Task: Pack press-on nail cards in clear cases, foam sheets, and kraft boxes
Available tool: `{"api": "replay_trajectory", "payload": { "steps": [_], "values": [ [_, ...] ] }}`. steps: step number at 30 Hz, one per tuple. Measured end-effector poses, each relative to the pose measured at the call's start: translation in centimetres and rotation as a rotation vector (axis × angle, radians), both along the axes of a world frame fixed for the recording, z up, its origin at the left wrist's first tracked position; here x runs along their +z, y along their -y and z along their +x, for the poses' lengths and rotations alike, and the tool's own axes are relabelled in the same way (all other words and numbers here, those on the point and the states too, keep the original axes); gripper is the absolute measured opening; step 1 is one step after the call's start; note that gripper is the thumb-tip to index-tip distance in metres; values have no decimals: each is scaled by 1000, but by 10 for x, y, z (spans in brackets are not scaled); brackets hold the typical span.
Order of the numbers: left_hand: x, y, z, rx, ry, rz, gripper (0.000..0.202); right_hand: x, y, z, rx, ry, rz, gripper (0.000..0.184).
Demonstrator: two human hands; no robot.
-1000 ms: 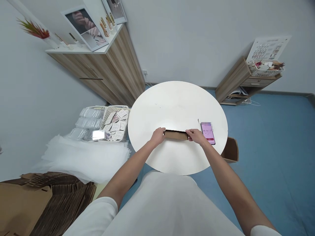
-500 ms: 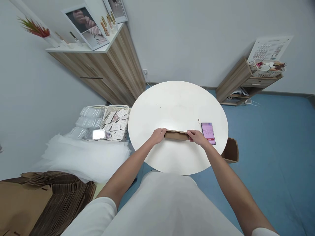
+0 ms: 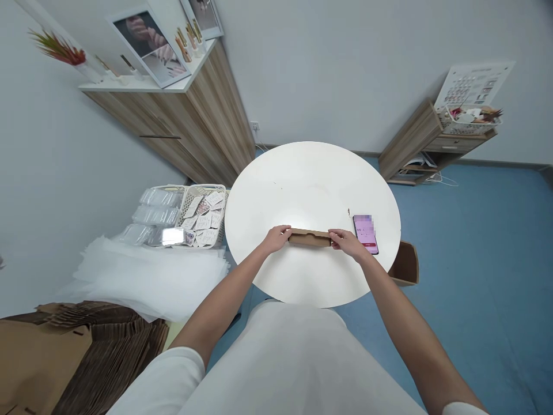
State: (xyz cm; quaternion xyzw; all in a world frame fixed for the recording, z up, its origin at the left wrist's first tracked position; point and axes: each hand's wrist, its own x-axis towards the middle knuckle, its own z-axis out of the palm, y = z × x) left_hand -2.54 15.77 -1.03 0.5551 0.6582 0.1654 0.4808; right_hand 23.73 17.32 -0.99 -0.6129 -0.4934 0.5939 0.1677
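Observation:
A small brown cardboard box (image 3: 310, 238) is held over the near half of the white oval table (image 3: 311, 173). My left hand (image 3: 277, 238) grips its left end, fingers closed at the upper corner. At the opposite end my right hand (image 3: 345, 241) is closed on the right corner. The box's long side faces me, and a notch shows at the middle of its upper edge. Just right of my right hand lies a phone (image 3: 365, 233) with a pink screen.
To the left are a basket of printed cards (image 3: 207, 222), clear plastic packs (image 3: 159, 214), white foam sheets (image 3: 147, 276) and flat cardboard stacks (image 3: 112, 357). An open brown bin (image 3: 406, 265) stands by the table's right edge. Cabinets (image 3: 207, 109) line the wall.
The box's top flap has come down toward me, so the dark opening seen before is now covered. Both hands stay at the same ends of the box.

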Motion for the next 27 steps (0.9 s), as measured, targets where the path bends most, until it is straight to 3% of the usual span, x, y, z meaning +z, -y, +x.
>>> {"api": "replay_trajectory", "payload": {
  "steps": [5, 12, 22, 27],
  "values": [
    [-6, 2, -3, 63, 148, -69, 40, -5, 4, 3, -32, -58, -28, 40],
    [-16, 7, -7, 64, 200, -90, 43, -12, 13, 4, -29, -49, -51, 41],
    [-22, 19, -5, 38, 141, -100, 48, -20, 29, -3, -73, -54, -2, 47],
    [-25, 31, -1, 74, 96, -49, 32, -23, 44, -6, -125, -93, 91, 38]
  ]
}}
